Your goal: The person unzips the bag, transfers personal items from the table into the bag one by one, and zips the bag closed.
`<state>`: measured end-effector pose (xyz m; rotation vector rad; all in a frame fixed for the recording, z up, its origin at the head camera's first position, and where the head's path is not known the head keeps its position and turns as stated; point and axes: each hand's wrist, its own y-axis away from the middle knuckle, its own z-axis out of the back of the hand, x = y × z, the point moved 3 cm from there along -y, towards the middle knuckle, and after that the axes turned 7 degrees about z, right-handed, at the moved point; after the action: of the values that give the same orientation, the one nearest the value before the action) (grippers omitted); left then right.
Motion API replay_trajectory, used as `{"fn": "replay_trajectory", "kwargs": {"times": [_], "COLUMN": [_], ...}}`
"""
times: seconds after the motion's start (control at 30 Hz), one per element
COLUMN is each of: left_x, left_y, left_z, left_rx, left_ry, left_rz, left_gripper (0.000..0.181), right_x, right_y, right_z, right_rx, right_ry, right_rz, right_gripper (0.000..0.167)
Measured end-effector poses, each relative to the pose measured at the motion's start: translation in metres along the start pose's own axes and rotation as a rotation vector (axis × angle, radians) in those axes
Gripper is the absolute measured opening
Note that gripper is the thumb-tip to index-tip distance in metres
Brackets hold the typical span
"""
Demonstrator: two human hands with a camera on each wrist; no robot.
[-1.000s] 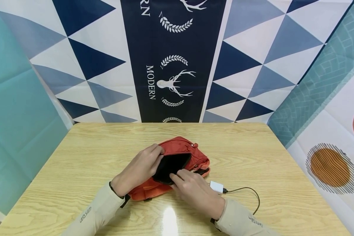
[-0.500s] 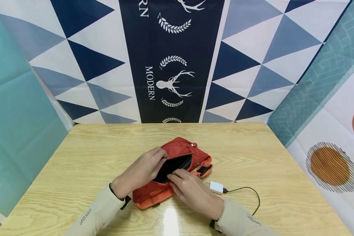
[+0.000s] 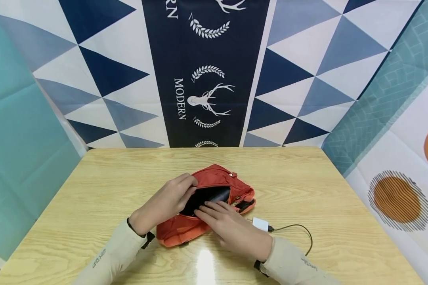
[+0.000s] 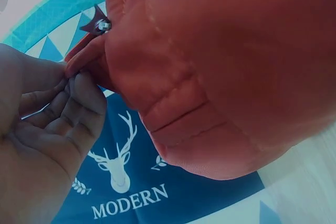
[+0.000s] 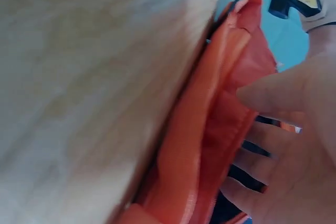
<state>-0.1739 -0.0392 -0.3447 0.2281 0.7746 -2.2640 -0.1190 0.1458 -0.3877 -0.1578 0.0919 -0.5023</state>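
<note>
A red-orange zippered bag (image 3: pixel 214 177) lies on the table, its main compartment gaping and dark inside. My left hand (image 3: pixel 167 204) pinches the far-left edge of that opening between thumb and fingers; the left wrist view shows the fabric fold caught there beside a zipper pull (image 4: pixel 103 25). Over the near edge, my right hand (image 3: pixel 233 229) reaches with its fingers extended into the opening. Its thumb lies against the outer fabric in the right wrist view, and the fingertips are partly hidden. Inside shows a dark bluish surface (image 3: pixel 221 195); I cannot tell whether it is lining or an item.
A white charger plug (image 3: pixel 260 224) with a black cable (image 3: pixel 292 227) lies just right of my right hand. The wooden table (image 3: pixel 110 178) ends at a patterned cloth backdrop (image 3: pixel 207 71). Cloth panels also stand at both sides.
My right hand's fingers have straightened from pinching the near edge and now extend over it into the opening. The bag has shifted slightly; the left hand keeps its pinch.
</note>
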Motion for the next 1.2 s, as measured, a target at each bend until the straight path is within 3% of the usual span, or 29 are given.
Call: {"fn": "replay_trajectory", "kwargs": {"times": [0.13, 0.5, 0.7, 0.83, 1.0, 1.2], "left_x": [0.001, 0.003, 0.002, 0.001, 0.004, 0.009], "left_y": [0.001, 0.004, 0.001, 0.001, 0.0, -0.001], "left_z": [0.001, 0.006, 0.003, 0.002, 0.004, 0.006], "left_rx": [0.01, -0.013, -0.016, -0.02, -0.018, -0.006], "left_ry": [0.009, -0.031, -0.045, -0.029, -0.031, -0.037], "left_rz": [0.001, -0.01, -0.038, -0.04, -0.028, 0.001], "left_gripper": [0.009, 0.01, 0.007, 0.007, 0.006, 0.006], "right_x": [-0.002, -0.007, -0.01, -0.01, -0.012, -0.01], "right_y": [0.001, -0.005, -0.006, -0.007, -0.003, 0.019], "right_z": [-0.007, -0.01, -0.011, -0.011, -0.004, 0.006], "right_rx": [0.006, 0.021, 0.045, 0.062, 0.007, -0.065], "right_ry": [-0.022, -0.042, -0.139, -0.143, -0.144, -0.138], "right_rz": [0.007, -0.007, -0.032, -0.029, -0.064, -0.092], "right_gripper": [0.069, 0.063, 0.081, 0.089, 0.085, 0.075]}}
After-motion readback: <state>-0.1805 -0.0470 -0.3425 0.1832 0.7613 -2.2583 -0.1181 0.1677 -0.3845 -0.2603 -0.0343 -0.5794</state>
